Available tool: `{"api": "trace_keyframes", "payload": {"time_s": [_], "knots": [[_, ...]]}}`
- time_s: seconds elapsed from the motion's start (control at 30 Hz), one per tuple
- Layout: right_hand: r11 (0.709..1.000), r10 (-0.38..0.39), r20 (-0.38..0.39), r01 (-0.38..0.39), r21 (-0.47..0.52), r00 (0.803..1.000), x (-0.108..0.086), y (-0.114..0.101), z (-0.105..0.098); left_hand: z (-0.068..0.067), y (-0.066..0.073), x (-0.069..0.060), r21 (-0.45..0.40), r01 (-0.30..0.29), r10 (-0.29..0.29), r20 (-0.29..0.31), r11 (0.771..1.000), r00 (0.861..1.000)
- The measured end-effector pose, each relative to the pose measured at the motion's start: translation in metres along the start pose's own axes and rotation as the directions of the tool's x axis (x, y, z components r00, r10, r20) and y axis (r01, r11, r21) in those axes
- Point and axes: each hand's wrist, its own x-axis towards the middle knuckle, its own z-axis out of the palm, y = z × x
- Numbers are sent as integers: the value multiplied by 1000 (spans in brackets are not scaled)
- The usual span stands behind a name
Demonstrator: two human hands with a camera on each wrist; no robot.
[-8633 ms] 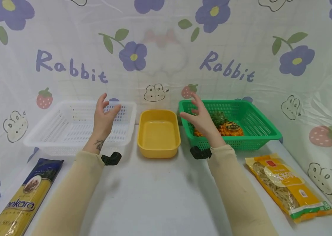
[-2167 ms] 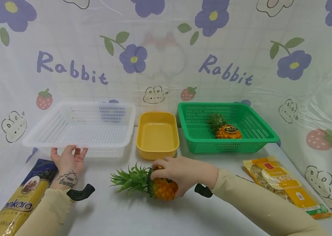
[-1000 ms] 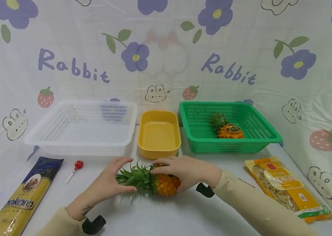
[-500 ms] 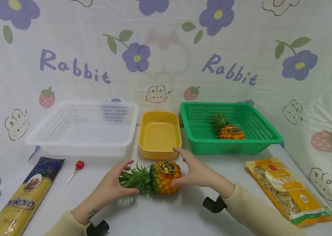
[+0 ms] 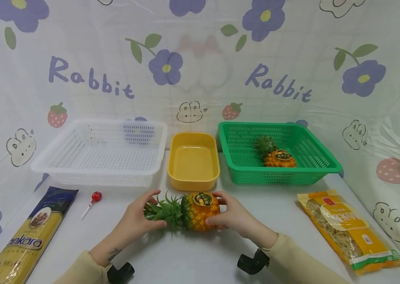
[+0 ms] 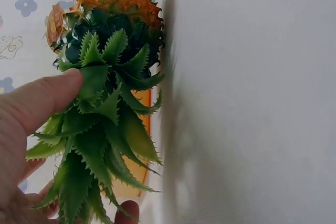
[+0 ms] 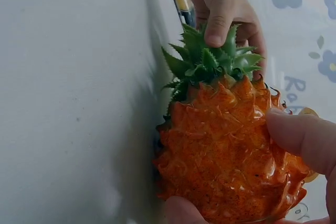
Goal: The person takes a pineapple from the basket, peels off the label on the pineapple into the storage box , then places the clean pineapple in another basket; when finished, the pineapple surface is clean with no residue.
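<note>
A small orange pineapple (image 5: pixel 200 211) with a green crown and a black-and-gold label lies on its side at the middle of the white table, crown to the left. My left hand (image 5: pixel 137 217) curls round its leaves, with the thumb on the crown (image 6: pixel 97 135) in the left wrist view. My right hand (image 5: pixel 233 215) grips the blunt end of the body, and the right wrist view shows its thumb against the spiky orange rind (image 7: pixel 220 156). A red lollipop (image 5: pixel 95 197) with a white stick lies left of my left hand.
A white basket (image 5: pixel 97 172), a yellow tub (image 5: pixel 193 184) and a green basket (image 5: pixel 281 175) stand along the back. Another pineapple (image 5: pixel 279 157) lies in the green basket. Packets of spaghetti (image 5: pixel 31 236) and orange-wrapped pasta (image 5: pixel 349 228) lie at the left and right.
A pineapple has come out of the green basket. My right hand has shifted from over its body to its blunt end. My left hand has moved from the white basket to the crown; the lollipop shows.
</note>
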Motion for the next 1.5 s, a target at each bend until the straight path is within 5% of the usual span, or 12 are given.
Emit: {"api": "trace_keyframes", "payload": {"time_s": [0.7, 1.07, 1.2, 1.37, 1.5], "knots": [[999, -5, -30, 7, 49, 1000, 26, -4, -5, 2, -13, 26, 12, 3, -2, -38, 1000, 999], [1000, 7, 85, -5, -30, 996, 25, -4, -20, 2, -16, 26, 7, -10, 10, -31, 1000, 999], [991, -95, 16, 96, -98, 995, 19, -18, -34, 2, -16, 26, 0, -10, 10, -29, 1000, 1000], [921, -362, -77, 344, -180, 929, 16, -47, -49, 1, -15, 26, 0, -15, 15, -34, 1000, 999], [857, -474, -66, 443, -264, 878, 18, -65, -51, 1, -15, 26, -12, -12, 12, -32, 1000, 999]]}}
